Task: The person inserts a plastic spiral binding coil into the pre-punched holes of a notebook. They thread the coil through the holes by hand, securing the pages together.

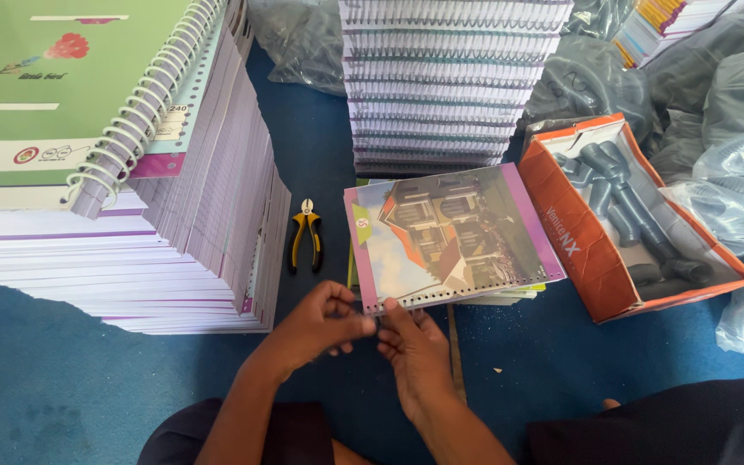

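A notebook (454, 234) with a house picture on its cover and a purple border lies on the blue floor in front of me, its punched edge towards me. My left hand (320, 323) and my right hand (415, 349) meet at the near left corner of that punched edge, fingertips pinched together there. Whether a thin wire is between the fingers I cannot tell. Yellow-handled pliers (306, 237) lie on the floor just left of the notebook, a short way beyond my left hand.
A tall stack of loose punched pages (191, 250) topped by a green spiral-bound notebook (62, 86) stands at left. Bound notebooks (449, 82) are piled behind. An orange box (583, 254) of dark spiral coils sits at right, with plastic bags (734, 172) beyond it.
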